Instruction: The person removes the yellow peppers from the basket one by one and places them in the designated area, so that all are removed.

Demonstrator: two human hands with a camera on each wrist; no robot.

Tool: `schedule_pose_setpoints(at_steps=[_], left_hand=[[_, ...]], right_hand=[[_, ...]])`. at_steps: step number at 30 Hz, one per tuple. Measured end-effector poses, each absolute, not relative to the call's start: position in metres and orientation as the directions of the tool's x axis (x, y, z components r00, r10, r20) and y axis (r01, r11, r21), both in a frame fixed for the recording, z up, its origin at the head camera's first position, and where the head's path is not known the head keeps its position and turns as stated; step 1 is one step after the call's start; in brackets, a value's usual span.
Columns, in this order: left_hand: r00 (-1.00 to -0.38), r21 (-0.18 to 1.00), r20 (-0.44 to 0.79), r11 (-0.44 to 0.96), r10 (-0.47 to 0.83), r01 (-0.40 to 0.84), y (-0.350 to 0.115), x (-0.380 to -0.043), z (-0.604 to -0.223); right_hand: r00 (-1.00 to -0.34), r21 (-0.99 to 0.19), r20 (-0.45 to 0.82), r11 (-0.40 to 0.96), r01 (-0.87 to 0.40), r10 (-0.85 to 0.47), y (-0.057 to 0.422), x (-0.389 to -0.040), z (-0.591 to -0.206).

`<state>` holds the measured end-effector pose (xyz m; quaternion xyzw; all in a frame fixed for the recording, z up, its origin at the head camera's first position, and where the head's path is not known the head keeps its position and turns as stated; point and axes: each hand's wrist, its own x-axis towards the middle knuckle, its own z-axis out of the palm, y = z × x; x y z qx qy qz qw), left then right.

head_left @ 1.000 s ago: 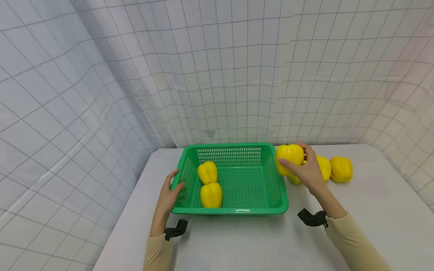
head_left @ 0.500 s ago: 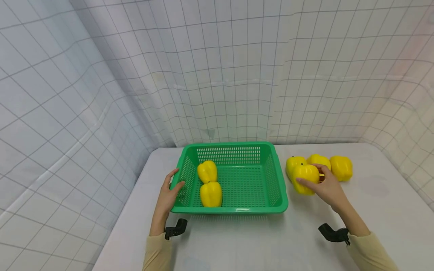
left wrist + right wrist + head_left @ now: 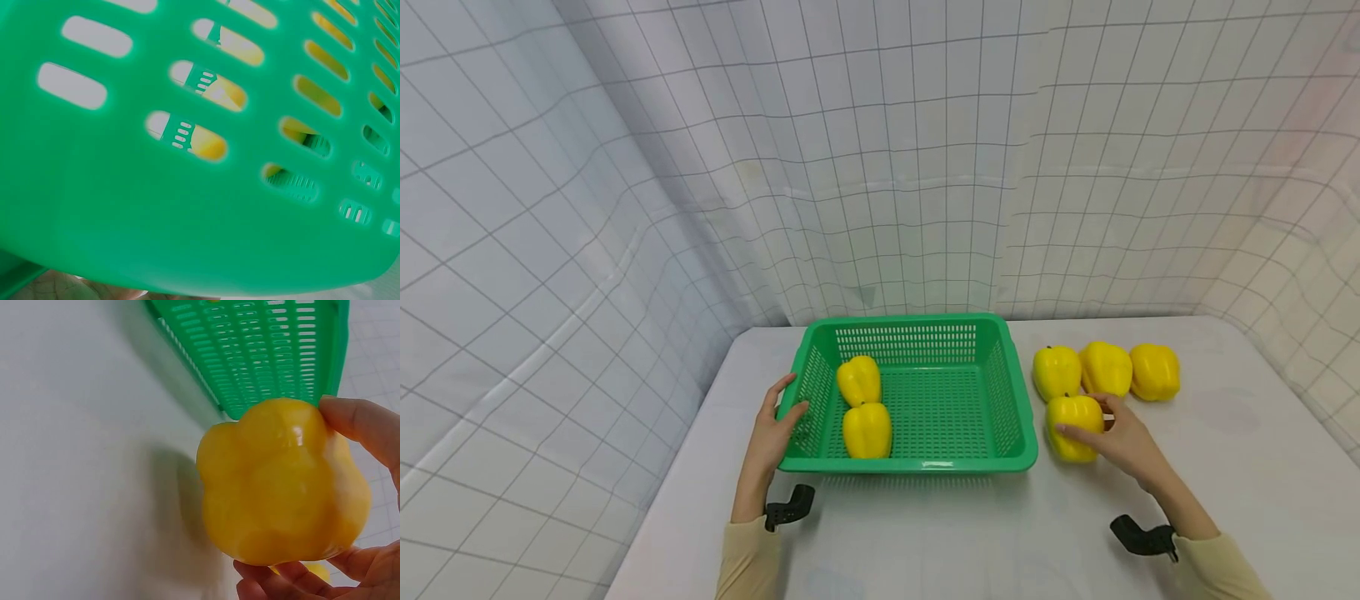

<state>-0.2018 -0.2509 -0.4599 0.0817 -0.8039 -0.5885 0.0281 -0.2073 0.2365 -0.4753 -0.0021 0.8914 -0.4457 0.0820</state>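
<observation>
A yellow bell pepper [image 3: 1074, 427] is held between the thumb and fingers of my right hand [image 3: 1126, 442], just right of the basket and close to the table. The right wrist view shows the bell pepper [image 3: 281, 487] from its lobed end, with a shadow on the table beside it. My left hand [image 3: 771, 435] grips the left rim of the green plastic basket [image 3: 917, 465], thumb over the edge. Perforated basket wall [image 3: 156, 212] fills the left wrist view and hides most of that hand. Two yellow peppers, one [image 3: 859, 382] behind the other [image 3: 867, 431], lie at the basket's left side.
Three more yellow peppers stand in a row behind my right hand: a left one [image 3: 1057, 372], a middle one [image 3: 1107, 369] and a right one [image 3: 1155, 372]. The white table [image 3: 925, 533] ends at a grid-patterned curtain [image 3: 917, 183] at the back and sides.
My right hand has carried the bell pepper from beside the basket's right rim rightward, then toward me and down, in front of the row. The left hand and basket stay put.
</observation>
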Motion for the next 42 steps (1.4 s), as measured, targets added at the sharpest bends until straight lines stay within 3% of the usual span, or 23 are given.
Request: schedule_pose_setpoints(at_steps=[19,34,38,42], left_hand=[[-0.984,0.951,-0.062,0.288,-0.169,-0.109,-0.250,-0.201,-0.460],[-0.984,0.948,-0.060,0.298,-0.169,-0.109,-0.250,-0.201,-0.461],[-0.984,0.949,-0.058,0.297,-0.171,-0.107,-0.250,-0.201,-0.461],[-0.984,0.950,-0.057,0.294,-0.170,-0.105,-0.251,-0.201,-0.460]], right_hand=[[-0.982,-0.787,-0.166,0.612,0.077,-0.090,0.236,-0.206,-0.489],[-0.988,-0.792,-0.094,0.611,-0.001,-0.124,0.232,-0.205,-0.488],[-0.995,-0.772,-0.012,0.633,-0.050,-0.094,0.229,-0.206,-0.482],[-0.988,-0.737,0.153,0.662,-0.136,-0.034,0.222,-0.211,-0.469]])
